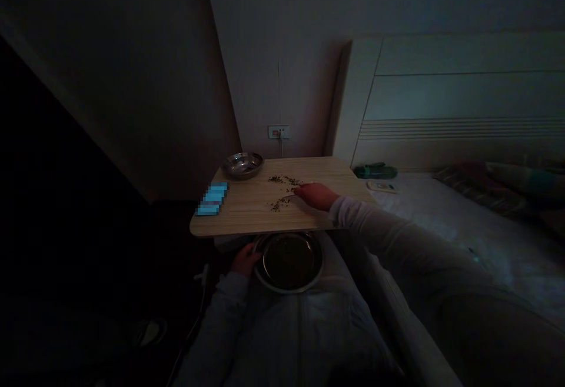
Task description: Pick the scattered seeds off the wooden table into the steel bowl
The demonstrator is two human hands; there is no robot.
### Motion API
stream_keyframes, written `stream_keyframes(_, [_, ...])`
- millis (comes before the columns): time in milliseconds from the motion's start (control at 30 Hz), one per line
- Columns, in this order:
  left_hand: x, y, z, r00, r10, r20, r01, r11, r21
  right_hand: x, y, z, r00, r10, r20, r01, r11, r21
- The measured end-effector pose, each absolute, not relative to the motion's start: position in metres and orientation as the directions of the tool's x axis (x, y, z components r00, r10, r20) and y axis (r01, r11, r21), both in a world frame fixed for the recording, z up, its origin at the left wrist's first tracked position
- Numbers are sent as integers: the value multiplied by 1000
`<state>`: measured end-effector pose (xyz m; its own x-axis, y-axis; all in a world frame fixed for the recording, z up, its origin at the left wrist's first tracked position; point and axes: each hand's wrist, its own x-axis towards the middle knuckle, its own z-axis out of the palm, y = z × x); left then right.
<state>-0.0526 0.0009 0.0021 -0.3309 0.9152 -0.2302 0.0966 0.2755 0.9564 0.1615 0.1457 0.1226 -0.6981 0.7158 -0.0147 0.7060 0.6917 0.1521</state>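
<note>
Small dark grains (278, 204) lie scattered in loose patches on a light wooden table (247, 216). Over them reaches my right hand (315, 194), its fingertips drawn together at the tabletop beside the grains. Whether anything is pinched there is too small to make out. A round metal plate with a raised rim (289, 289) rests on my lap, just under the table's front edge. My left hand (245, 259) grips the left side of that rim. The inside of the plate is dark, and its contents are hard to tell.
A steel bowl (243, 165) stands at the table's back left corner. In front of it lies a lit phone (212, 199), its screen blurred. To the right, a green bottle (376, 171) and another phone (382, 186) lie on the bed (424, 210). A wall socket (278, 132) holds a plug.
</note>
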Motion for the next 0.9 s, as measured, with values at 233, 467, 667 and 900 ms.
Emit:
stream_keyframes(233, [-48,0,10,-350,894,-280,62,320,945,169,134,124,-714,700,-13,688,705,174])
stream_keyframes(467, [-50,1,6,-311,911,-269,51,299,953,177,121,126,-723,690,-33,673,714,192])
stream_keyframes(667, [-48,1,8,-325,909,-261,23,284,959,182,118,130,-703,711,18,698,684,210])
stream_keyframes(900, [-39,0,12,-294,915,-276,14,293,956,173,117,128,-712,700,56,692,685,229])
